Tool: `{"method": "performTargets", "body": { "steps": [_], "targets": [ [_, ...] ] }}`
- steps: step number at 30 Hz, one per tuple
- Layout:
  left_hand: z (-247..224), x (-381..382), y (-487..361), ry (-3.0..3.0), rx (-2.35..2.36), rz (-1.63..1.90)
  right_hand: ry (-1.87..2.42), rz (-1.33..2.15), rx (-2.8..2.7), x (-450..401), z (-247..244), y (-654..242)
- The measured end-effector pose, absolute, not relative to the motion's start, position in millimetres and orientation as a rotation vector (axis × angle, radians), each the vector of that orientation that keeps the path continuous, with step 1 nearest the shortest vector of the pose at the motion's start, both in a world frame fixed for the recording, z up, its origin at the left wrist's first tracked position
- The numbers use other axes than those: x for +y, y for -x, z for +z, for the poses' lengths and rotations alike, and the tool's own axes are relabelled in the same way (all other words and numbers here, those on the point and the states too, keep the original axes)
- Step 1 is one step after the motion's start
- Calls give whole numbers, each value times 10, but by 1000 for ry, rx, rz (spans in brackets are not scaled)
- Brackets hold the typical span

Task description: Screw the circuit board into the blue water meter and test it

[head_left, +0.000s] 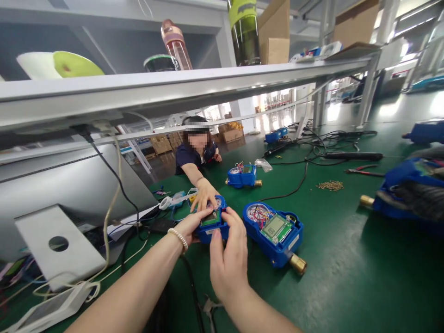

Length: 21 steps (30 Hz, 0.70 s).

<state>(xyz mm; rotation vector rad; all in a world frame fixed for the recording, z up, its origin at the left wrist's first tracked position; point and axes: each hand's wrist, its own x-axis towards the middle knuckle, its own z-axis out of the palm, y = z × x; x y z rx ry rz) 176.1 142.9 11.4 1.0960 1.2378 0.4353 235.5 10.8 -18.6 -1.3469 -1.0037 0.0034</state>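
Both forearms (135, 282) nearest camera, running up from the bottom edge and converging on one blue meter (205, 235). Green bench (347, 240) under everything, white shelf (173, 88) crossing above it. Co-worker (187, 159) on the far side, arm stretched in; co-worker's hand (205, 194) is spread over the meter's far end, fingers pointing back at the wearer.

Held meter sits dead ahead on the bench line, between the wearer's two hands. Its long axis is partly covered; looks to run away from the wearer, dial end far, display end near. Left hand (189, 226) takes the left flank: thumb on top beside the display (210, 218), other fingers mostly hidden down the side, so it reads as a hold. Right hand (231, 259) is by the right near corner, fingers half curled, thumb up by the near wall, clear gap between thumb and index. Cannot tell if it grips. Both hands about equally close.

Second blue meter (274, 231) just right of the right hand, lying diagonally, brass fitting (298, 263) toward the wearer.
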Motion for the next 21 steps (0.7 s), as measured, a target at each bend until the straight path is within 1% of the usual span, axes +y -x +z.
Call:
{"method": "performTargets", "body": {
  "steps": [4,8,16,21],
  "targets": [
    [97,1430,-1756,-1094,1304,419,1490,224,-918,431,-212,-2502],
    [72,1429,-1761,-1074,1259,429,1540,337,-886,617,-282,-2520],
    [96,1249,-1668,-1025,1257,420,1621,501,-776,500,-135,-2573],
    [85,1084,-1571,-996,1278,439,1628,743,-687,533,-96,-2649]
  ]
}}
